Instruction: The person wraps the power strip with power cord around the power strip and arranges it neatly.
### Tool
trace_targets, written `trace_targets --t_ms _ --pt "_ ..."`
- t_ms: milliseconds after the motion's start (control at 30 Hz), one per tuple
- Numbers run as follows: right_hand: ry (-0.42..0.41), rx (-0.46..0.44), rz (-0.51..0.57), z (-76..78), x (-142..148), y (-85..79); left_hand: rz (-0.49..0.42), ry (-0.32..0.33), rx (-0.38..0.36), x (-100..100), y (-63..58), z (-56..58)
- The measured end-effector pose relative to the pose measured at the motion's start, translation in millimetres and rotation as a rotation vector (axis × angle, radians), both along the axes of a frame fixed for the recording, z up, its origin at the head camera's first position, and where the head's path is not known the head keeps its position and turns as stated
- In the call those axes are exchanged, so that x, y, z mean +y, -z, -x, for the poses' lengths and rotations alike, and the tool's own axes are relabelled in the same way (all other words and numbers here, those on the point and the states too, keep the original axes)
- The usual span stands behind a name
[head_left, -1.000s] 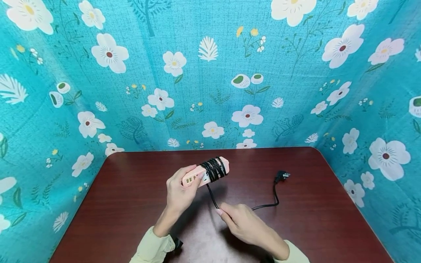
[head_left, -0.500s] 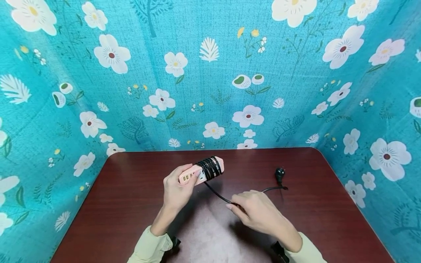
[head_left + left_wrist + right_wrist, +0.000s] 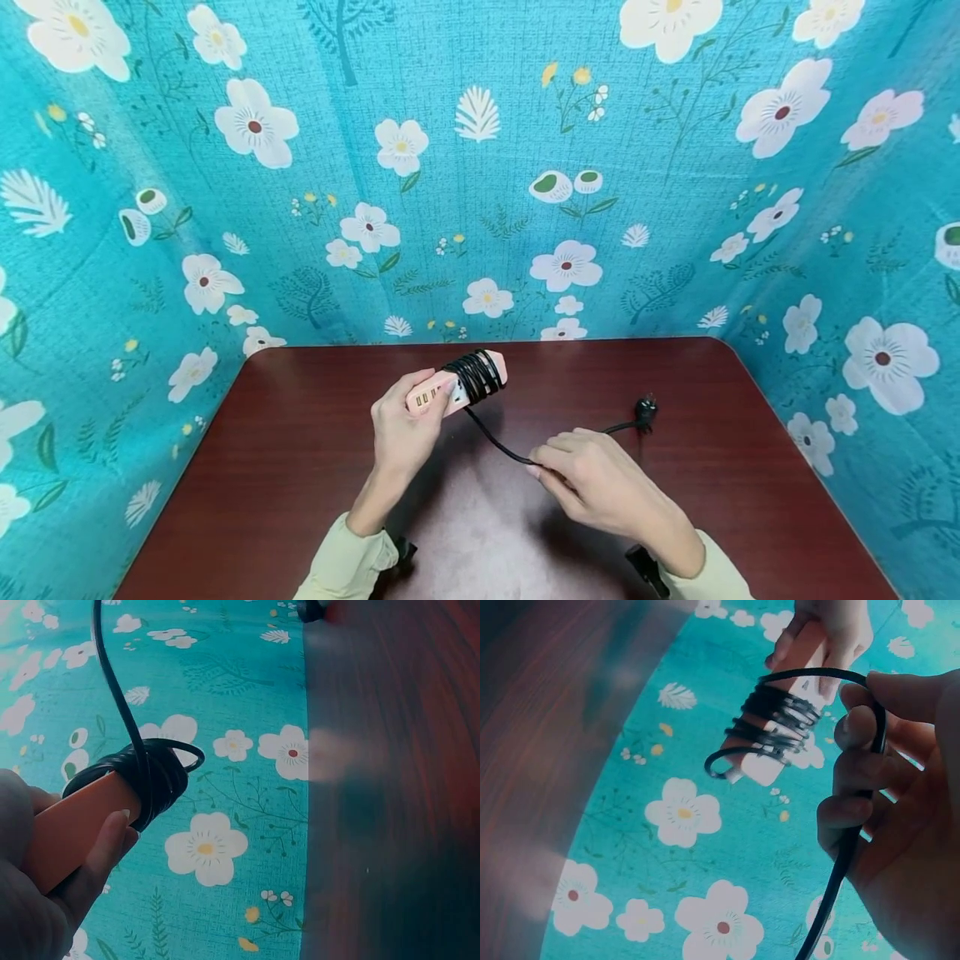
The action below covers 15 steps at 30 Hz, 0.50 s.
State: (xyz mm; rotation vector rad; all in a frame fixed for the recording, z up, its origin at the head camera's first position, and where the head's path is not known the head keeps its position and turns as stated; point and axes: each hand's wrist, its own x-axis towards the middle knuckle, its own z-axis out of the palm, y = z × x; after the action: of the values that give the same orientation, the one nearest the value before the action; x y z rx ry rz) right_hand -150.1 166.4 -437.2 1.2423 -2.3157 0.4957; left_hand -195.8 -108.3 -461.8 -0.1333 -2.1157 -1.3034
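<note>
A pink power strip [image 3: 429, 397] with several USB ports is held up over the table by my left hand [image 3: 405, 429], which grips its near end with the thumb on top. Black cord [image 3: 477, 377] is wound in several turns round its far half. From those turns a slack length of cord [image 3: 491, 437] runs to my right hand [image 3: 600, 483]. The right fingers curl round this cord and pinch it, as the right wrist view shows, with the cord [image 3: 853, 836] crossing the palm. Beyond that hand, the cord's free end carries a black plug [image 3: 646, 412].
The dark red-brown table [image 3: 300, 467] lies under both hands. A turquoise floral cloth [image 3: 480, 208] rises behind the table and along its sides. A black strap or device [image 3: 647, 571] sits at the right wrist, and another dark piece [image 3: 403, 552] at the left.
My right hand has moved right and slightly up along with the cord. The power strip has shifted a little left and up. The plug has swung and turned at the cord's end.
</note>
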Motion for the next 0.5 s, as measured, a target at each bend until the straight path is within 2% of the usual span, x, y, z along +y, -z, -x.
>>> trace_targets --t_ms 100,267,500 --pt "-0.035 0.015 0.005 -1.3 -2 -3.6 -0.003 0.013 -0.015 2 -0.5 -0.3" --pt "-0.034 0.059 -0.016 1.5 1 -9.7 0.053 0.025 -0.033 3 3.4 -0.7" --pt "0.003 0.135 -0.005 9.2 3 -15.2 0.113 0.047 0.012 4 11.4 -2.9"
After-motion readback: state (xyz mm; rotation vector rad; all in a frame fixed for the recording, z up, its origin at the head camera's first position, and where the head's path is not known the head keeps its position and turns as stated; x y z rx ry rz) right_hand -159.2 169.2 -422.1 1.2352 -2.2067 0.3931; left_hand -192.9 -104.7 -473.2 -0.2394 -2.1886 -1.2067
